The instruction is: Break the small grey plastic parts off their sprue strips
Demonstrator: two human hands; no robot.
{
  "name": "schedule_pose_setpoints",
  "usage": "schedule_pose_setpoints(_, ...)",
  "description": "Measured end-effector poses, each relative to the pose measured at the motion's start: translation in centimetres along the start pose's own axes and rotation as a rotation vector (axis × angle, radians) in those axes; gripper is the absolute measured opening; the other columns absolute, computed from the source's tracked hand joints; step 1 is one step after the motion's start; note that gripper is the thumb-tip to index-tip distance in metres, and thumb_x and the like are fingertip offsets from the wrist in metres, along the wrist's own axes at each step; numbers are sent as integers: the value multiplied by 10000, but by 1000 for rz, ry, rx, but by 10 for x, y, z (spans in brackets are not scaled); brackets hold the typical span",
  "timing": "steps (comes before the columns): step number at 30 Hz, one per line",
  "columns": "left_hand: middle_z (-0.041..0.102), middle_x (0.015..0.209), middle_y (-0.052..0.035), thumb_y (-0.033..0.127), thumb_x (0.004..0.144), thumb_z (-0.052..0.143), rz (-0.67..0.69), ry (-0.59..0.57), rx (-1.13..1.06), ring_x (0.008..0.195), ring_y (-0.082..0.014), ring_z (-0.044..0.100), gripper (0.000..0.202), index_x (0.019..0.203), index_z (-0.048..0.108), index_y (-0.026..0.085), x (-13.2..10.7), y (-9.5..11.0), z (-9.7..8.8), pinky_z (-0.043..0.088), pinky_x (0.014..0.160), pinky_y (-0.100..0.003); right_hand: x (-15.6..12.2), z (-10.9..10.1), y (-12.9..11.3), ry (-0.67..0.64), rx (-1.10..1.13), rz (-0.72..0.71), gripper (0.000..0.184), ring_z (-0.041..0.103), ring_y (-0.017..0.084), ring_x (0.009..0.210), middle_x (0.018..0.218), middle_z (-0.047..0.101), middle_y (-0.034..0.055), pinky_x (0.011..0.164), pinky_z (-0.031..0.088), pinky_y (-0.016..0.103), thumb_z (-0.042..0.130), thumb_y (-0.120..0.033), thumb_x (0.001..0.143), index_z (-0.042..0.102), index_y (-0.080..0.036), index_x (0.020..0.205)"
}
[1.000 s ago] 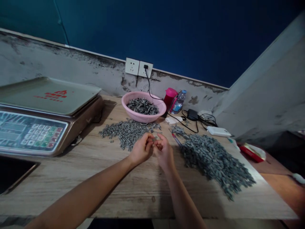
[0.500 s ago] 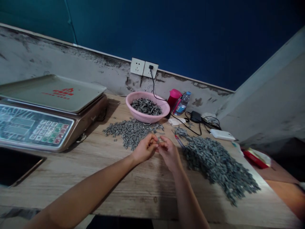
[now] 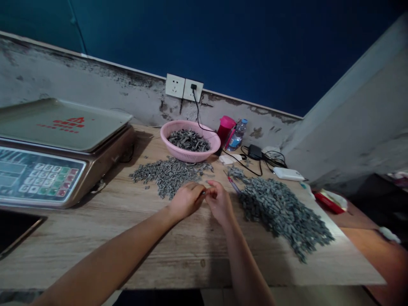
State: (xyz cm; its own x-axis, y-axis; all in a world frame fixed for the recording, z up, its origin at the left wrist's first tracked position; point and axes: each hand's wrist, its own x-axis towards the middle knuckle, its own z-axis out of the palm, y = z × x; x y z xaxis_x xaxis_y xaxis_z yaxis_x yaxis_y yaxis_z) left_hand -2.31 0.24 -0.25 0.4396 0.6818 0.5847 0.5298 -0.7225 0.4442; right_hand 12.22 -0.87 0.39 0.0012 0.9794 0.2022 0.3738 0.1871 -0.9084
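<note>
My left hand and my right hand meet over the middle of the wooden table, fingertips pinched together on a small grey part that I can barely make out. A flat heap of small grey parts lies just beyond my left hand. A larger heap of the same grey parts spreads to the right of my right hand. Behind them stands a pink basket holding dark strips.
A weighing scale with a keypad fills the left side. At the back wall are sockets, a pink cup, a water bottle, a charger with cables and a white box. A red item lies far right.
Both hands have stayed together at the same spot, sinking slightly toward the table. The camera view has shifted a little; nothing else on the table moved.
</note>
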Motion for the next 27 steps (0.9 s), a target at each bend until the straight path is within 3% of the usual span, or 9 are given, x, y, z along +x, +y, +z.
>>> schedule_pose_setpoints(6,640,810,-65,112,771,512,-119,69,-60,791,-187,583,120,836,600,163,0,2,3,453,739,-295,0,3,3,57,36,68,384,561,159,579,645,575,-21,567,452,264,528,-201,639,500,-165,1021)
schedule_pose_setpoints(11,659,758,-16,107,737,551,-265,70,-206,680,-139,591,131,810,631,181,3,5,-1,450,668,-236,1,1,2,55,89,80,385,578,157,569,628,575,-26,593,487,278,539,-197,637,500,-154,1018)
schedule_pose_setpoints(16,657,730,3,135,736,579,-304,49,-318,642,-120,573,110,808,648,181,4,3,-3,438,641,-217,3,2,4,100,174,111,392,602,158,579,626,581,-30,636,521,302,548,-176,619,501,-150,1007)
schedule_pose_setpoints(23,655,774,-13,172,749,575,-388,100,-446,687,-130,581,126,856,641,168,2,-5,4,447,638,-226,0,-5,-14,77,499,261,363,647,195,676,675,607,-7,680,557,355,647,-272,632,532,-158,957)
schedule_pose_setpoints(27,647,772,-20,163,751,567,-328,101,-380,693,-136,569,116,841,640,168,2,-3,2,440,647,-242,-1,-7,-15,37,523,307,356,650,203,700,707,631,13,656,564,350,696,-338,613,573,-168,901)
